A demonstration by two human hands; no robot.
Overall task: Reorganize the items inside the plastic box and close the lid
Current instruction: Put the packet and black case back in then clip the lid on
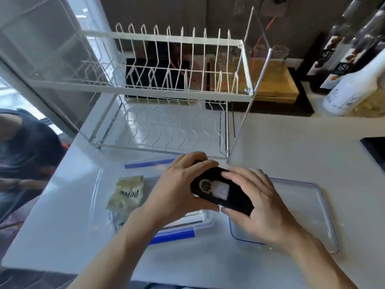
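Note:
A clear plastic box (pixel 98 197) with blue clips sits on the white counter in front of me. Inside it at the left lies a pale packet printed "MINI" (pixel 127 195). Both hands hold a small black box with a white picture on its face (pixel 216 189) above the right part of the plastic box. My left hand (pixel 179 184) grips its left end and my right hand (pixel 254 203) grips its right end, fingers over the top. The clear lid (pixel 308 205) lies flat on the counter to the right, partly hidden by my right hand.
A white two-tier wire dish rack (pixel 166 90) stands just behind the box. Bottles (pixel 354 80) and a wooden board on a black tray (pixel 275 86) stand at the back right. A dark object (pixel 375 149) sits at the right edge. A person sits at the left (pixel 25 151).

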